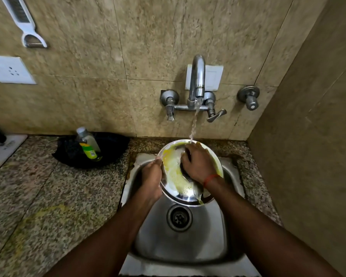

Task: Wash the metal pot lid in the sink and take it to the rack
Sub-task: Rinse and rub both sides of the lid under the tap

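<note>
A round metal pot lid [176, 172], smeared with yellow-green residue, is held tilted over the steel sink [180, 246]. My left hand [151, 176] grips its left rim. My right hand [199, 163] lies on the lid's inner face with curled fingers near a dark part, likely its knob or a scrubber; which one I cannot tell. Water from the wall tap [197, 80] runs onto the lid's top edge beside my right fingers.
A bottle of dish liquid [88, 143] lies in a dark pan [92, 150] on the granite counter [48, 196] to the left. Tiled walls close in at the back and right. The sink drain [179, 217] is uncovered. A peeler [26, 25] hangs upper left.
</note>
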